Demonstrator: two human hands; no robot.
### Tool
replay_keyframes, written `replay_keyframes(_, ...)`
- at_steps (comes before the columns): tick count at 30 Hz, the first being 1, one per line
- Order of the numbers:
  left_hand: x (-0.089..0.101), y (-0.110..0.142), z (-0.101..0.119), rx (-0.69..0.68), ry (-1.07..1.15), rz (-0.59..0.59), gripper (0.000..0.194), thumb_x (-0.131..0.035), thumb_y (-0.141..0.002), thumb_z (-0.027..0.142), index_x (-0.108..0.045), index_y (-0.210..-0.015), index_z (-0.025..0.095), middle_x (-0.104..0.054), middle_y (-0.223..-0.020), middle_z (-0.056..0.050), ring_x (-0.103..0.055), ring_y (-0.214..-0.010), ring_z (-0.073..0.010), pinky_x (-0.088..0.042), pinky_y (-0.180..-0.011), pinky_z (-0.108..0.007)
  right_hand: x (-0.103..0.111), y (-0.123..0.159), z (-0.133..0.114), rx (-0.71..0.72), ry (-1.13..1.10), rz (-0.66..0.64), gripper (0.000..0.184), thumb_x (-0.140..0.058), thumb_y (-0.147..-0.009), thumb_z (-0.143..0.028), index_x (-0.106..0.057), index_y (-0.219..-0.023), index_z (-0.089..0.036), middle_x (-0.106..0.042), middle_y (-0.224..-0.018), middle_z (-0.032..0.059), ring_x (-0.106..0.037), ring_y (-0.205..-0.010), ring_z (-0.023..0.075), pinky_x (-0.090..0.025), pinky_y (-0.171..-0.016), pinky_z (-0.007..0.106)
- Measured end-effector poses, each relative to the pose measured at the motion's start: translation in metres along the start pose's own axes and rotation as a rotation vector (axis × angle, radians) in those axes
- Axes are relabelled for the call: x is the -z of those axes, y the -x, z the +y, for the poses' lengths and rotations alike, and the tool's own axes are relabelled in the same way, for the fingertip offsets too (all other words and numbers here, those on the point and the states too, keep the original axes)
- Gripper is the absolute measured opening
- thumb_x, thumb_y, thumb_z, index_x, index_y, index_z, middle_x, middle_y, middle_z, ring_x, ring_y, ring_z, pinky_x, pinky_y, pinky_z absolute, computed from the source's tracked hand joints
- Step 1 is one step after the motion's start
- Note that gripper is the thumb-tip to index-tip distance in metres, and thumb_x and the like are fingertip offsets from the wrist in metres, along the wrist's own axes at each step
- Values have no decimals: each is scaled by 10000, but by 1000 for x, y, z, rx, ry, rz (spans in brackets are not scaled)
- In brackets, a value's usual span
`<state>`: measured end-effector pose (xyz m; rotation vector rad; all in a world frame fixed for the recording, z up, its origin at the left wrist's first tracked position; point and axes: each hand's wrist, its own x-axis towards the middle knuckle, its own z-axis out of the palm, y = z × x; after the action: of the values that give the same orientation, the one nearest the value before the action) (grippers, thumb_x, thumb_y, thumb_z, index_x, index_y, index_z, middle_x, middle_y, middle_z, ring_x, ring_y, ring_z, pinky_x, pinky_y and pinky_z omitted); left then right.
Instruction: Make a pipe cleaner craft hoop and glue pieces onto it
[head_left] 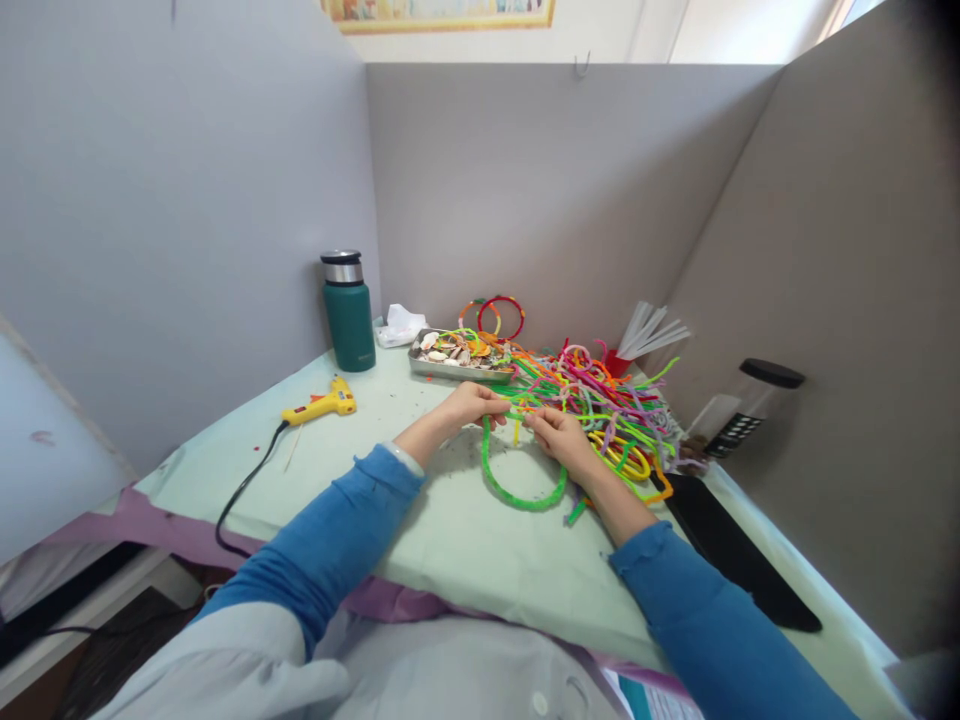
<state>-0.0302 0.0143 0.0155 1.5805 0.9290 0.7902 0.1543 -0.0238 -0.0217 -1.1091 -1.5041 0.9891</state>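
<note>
Between my two hands hangs a green fuzzy ring [525, 503], which looks wrapped in pipe cleaner. Its lower part loops down over the table. My left hand [474, 404] pinches the ring's upper left, fingers closed. My right hand [561, 436] has its fingertips closed at the upper right, close to the left fingertips. A short yellow piece [517, 432] shows below the gap between the hands. Just behind and right of my right hand spreads a tangled heap of colourful pipe cleaners [592, 385]. Fine detail at the fingertips is too small to make out.
A metal tray [465, 373] of shells and bits stands behind my hands, near two wrapped rings [501, 318]. On the left are a yellow glue gun [321, 402] with a black cord and a green bottle [349, 315]. Rightward lie a black flat object [739, 550] and a clear container [754, 405].
</note>
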Motion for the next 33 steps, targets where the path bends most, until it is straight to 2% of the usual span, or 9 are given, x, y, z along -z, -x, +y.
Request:
replay_keyframes(20,-1,1,1,38,-20,19,351,-718,-593,429,-597,-635,103,-640,-604,-45,-533,-494,-83,-383,-504,-212,3,-1,5,8,72,-48,364,-572,-733,-525,-533,-714,-164,-357,-409,-86,-255,-354,49,-164,-368,207)
replay_keyframes(33,-1,0,-2,49,-73,8,386,-701,-583,469,-590,-673,111,-636,-623,-37,-544,-522,-94,-389,-515,-214,3,0,4,8,131,-43,372,-566,-726,-534,-544,-705,-163,-368,-423,-78,-272,-368,55,-184,-381,209)
